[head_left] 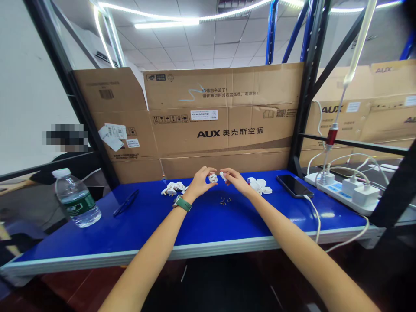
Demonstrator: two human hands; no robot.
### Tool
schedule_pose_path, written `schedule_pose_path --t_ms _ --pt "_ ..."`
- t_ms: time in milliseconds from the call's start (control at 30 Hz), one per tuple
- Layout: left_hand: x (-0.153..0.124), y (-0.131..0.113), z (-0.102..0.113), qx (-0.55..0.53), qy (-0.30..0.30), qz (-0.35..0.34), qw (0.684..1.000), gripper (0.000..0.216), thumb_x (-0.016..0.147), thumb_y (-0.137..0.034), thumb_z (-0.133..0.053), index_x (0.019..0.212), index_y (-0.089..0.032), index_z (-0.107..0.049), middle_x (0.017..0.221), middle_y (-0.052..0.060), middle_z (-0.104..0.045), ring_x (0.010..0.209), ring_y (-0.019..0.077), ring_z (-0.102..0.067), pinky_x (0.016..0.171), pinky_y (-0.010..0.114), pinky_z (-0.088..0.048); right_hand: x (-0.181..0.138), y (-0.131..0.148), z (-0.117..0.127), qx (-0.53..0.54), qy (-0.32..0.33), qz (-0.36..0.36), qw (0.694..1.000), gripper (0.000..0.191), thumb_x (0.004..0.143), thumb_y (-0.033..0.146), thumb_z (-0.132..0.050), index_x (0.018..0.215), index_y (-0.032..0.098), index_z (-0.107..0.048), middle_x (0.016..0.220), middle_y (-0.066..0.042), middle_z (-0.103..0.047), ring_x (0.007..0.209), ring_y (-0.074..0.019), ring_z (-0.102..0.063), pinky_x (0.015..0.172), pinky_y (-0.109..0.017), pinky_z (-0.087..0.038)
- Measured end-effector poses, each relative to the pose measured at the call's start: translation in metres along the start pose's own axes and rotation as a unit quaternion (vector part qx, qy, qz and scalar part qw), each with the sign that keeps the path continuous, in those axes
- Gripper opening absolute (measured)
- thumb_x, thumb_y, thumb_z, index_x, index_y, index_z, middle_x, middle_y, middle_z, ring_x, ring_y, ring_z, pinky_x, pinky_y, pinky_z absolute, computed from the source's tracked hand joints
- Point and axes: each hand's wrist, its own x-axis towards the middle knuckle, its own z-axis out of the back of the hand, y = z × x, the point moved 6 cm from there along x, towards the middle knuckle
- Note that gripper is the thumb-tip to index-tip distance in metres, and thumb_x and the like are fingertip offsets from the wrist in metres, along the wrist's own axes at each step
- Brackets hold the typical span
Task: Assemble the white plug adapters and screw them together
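Observation:
My left hand (200, 181), with a green watch at the wrist, pinches a small white plug part (213, 178) above the blue table (208, 216). Close beside it, my right hand (234, 180) grips another small white piece (223, 175) between its fingertips. The two pieces are almost touching. Small brass-coloured metal pins (224, 201) lie on the table just below the hands. A heap of white plug parts (173, 188) lies left of my left hand, and more white parts (259, 185) lie right of my right hand.
A water bottle (77, 199) stands at the table's left, a dark pen-like tool (126, 203) beside it. A phone (294, 185) on a cable and a white power strip (344, 190) with chargers lie at right. Cardboard boxes (221, 125) wall the back; black frame posts flank the table.

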Motion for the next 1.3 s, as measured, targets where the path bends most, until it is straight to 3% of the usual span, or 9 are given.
schedule_pose_path --t_ms 267,500,700,967,1300 --pt "-0.001 -0.007 -0.004 0.024 0.039 -0.02 0.999 0.046 0.079 -0.024 -0.077 0.122 -0.022 -0.06 0.108 0.005 -0.061 0.102 0.022 -0.064 0.091 0.036 -0.054 -0.014 0.01 -0.013 0.163 0.035 -0.076 0.983 0.028 0.081 0.038 -0.072 0.099 0.024 -0.054 0.088 0.001 -0.064 0.069 -0.0153 -0.069 0.071 -0.036 -0.062" --pt "-0.001 -0.021 -0.007 0.067 0.081 -0.044 0.993 0.041 0.084 -0.016 -0.068 0.124 -0.022 -0.058 0.107 0.005 -0.059 0.101 0.0213 -0.061 0.091 0.034 -0.051 -0.018 0.0 -0.017 0.151 0.042 -0.144 0.977 0.025 0.083 0.036 -0.073 0.097 0.021 -0.058 0.086 -0.003 -0.071 0.07 -0.0176 -0.074 0.072 -0.033 -0.063" --pt "-0.003 -0.027 -0.016 0.121 0.134 -0.069 0.981 0.053 0.083 -0.011 -0.066 0.132 -0.025 -0.052 0.107 0.005 -0.056 0.099 0.0217 -0.06 0.087 0.033 -0.051 -0.018 -0.009 -0.019 0.162 0.043 -0.164 0.972 0.021 0.085 0.036 -0.071 0.093 0.019 -0.061 0.086 -0.007 -0.074 0.072 -0.0192 -0.075 0.071 -0.032 -0.062" --pt "-0.005 -0.029 -0.019 0.12 0.15 -0.095 0.977 0.06 0.086 -0.029 -0.072 0.14 -0.028 -0.046 0.115 0.007 -0.059 0.106 0.025 -0.062 0.092 0.036 -0.051 -0.019 -0.01 -0.015 0.144 0.018 -0.192 0.971 0.015 0.089 0.03 -0.067 0.094 0.017 -0.065 0.078 -0.007 -0.072 0.063 -0.0173 -0.072 0.06 -0.027 -0.059" --pt "-0.004 -0.038 -0.016 0.09 0.14 -0.124 0.978 0.051 0.092 -0.044 -0.064 0.136 -0.023 -0.05 0.115 0.009 -0.063 0.107 0.0246 -0.063 0.093 0.036 -0.05 -0.022 -0.012 -0.013 0.186 0.051 -0.212 0.958 0.015 0.089 0.029 -0.065 0.096 0.016 -0.069 0.079 -0.007 -0.074 0.062 -0.0149 -0.069 0.066 -0.027 -0.059"
